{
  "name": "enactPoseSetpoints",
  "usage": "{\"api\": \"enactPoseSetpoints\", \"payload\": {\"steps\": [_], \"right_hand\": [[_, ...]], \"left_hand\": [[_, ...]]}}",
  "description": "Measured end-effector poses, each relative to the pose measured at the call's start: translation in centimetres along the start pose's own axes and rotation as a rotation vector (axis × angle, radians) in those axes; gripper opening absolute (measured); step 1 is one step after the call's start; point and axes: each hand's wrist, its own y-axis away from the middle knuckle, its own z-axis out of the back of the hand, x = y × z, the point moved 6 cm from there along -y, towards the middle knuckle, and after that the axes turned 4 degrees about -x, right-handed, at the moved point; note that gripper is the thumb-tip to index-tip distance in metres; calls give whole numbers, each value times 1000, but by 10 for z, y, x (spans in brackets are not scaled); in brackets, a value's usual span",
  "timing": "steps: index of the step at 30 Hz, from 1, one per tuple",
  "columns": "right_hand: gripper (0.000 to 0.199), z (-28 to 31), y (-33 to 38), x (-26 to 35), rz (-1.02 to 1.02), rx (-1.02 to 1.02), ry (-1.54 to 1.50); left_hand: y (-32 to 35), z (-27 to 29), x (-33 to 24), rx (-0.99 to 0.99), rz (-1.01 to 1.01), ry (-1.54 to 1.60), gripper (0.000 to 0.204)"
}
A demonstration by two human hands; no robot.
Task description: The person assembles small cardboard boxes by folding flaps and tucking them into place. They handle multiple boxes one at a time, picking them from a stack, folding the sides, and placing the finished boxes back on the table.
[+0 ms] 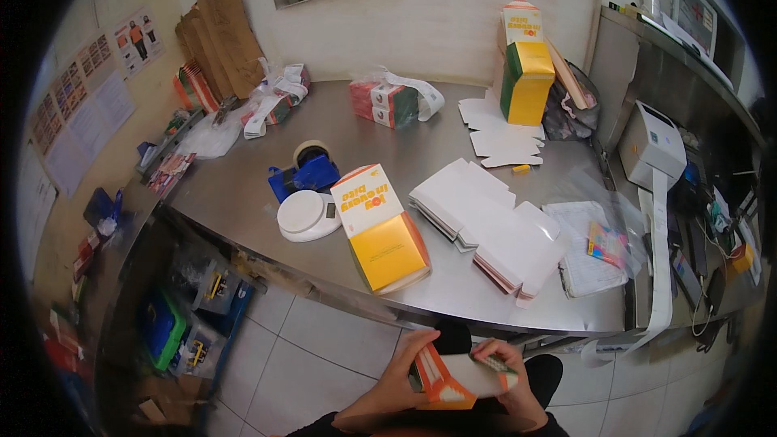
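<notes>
Low in the head view, over my lap, a partly folded paper carton point(461, 380) in white, orange and green is held between both hands. My left hand point(396, 384) closes round its left side, thumb along the upper edge. At the right end, my right hand point(514, 376) grips a green-edged flap with bent fingers. On the steel table just beyond stands a yellow and white folded carton point(387, 251) with an open white top flap. To its right lie two stacks of flat white carton blanks point(465, 198), point(522, 247).
A round white scale point(303, 216) and blue tape dispenser point(312, 174) sit left of the carton. Wrapped red-green packs point(384, 103) lie at the back. Another yellow carton point(526, 85) stands back right. A label printer point(650, 146) trails paper down the right side.
</notes>
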Motion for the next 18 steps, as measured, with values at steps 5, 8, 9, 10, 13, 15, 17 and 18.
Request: {"api": "enactPoseSetpoints", "payload": {"steps": [5, 8, 9, 10, 13, 15, 17, 18], "right_hand": [[17, -68, -63, 57, 224, 277, 301], [26, -117, -113, 82, 405, 408, 574], [27, -129, -138, 84, 445, 379, 658], [29, -141, -161, 86, 542, 395, 690], [31, -144, -228, 53, 294, 339, 803], [31, -134, -255, 22, 89, 280, 798], [34, -129, -260, 9, 210, 264, 794], [33, -125, -260, 5, 236, 241, 786]], "left_hand": [[-28, 53, -34, -262, -390, -293, 61], [-65, 95, -16, -509, -228, -126, 51], [-79, 108, -12, -573, -244, -201, 49], [-98, 119, -2, -599, -181, -186, 47], [-144, 131, 43, -608, 25, -10, 46], [-156, 132, 76, -569, 141, 26, 48], [-157, 132, 107, -503, 278, -69, 51], [-160, 134, 113, -483, 224, -112, 52]]}}
